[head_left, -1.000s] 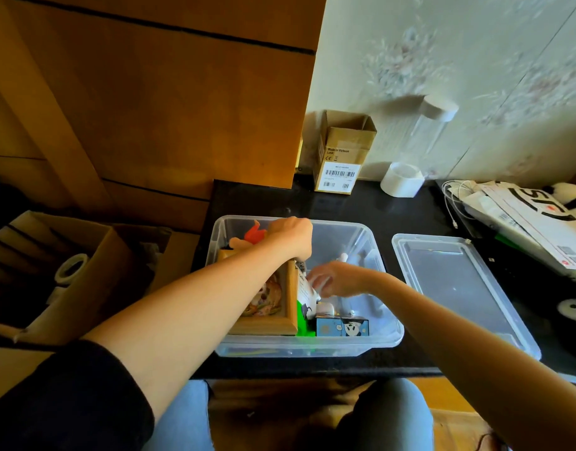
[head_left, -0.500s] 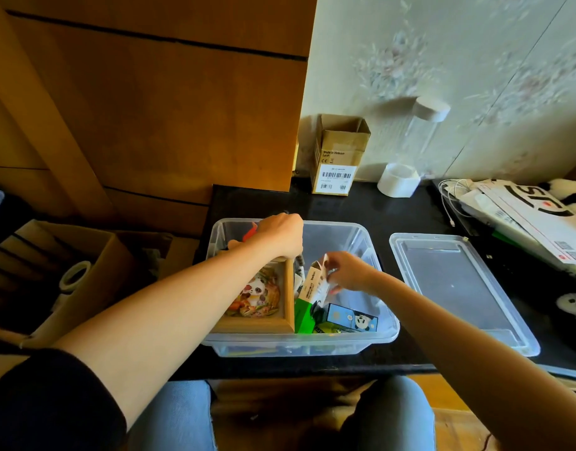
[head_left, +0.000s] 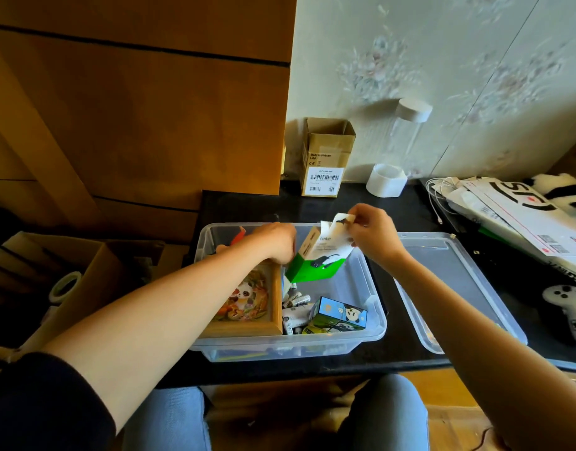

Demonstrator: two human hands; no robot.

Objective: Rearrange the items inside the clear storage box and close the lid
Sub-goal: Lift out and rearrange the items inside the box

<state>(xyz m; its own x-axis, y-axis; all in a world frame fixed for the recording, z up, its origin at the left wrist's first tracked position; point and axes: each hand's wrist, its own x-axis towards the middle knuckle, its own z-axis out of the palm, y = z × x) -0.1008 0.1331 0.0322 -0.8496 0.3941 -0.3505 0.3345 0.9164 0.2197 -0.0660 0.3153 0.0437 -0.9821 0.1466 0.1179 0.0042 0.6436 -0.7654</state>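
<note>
black table (head_left: 394, 216) carries the open box (head_left: 376, 317), its lid (head_left: 469, 281) beside it, not on. right hand (head_left: 374, 237) pinches a carton (head_left: 316, 260) above the box; left hand (head_left: 278, 242) grips the frame (head_left: 247, 328). sorting unfinished.

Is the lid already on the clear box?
No, the lid lies flat on the black table to the right of the open clear box.

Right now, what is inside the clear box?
In the clear storage box: a wood-framed panda picture, a blue panda carton and small white tubes. The right hand holds a green-and-white package above them. The left hand covers the back corner.
</note>
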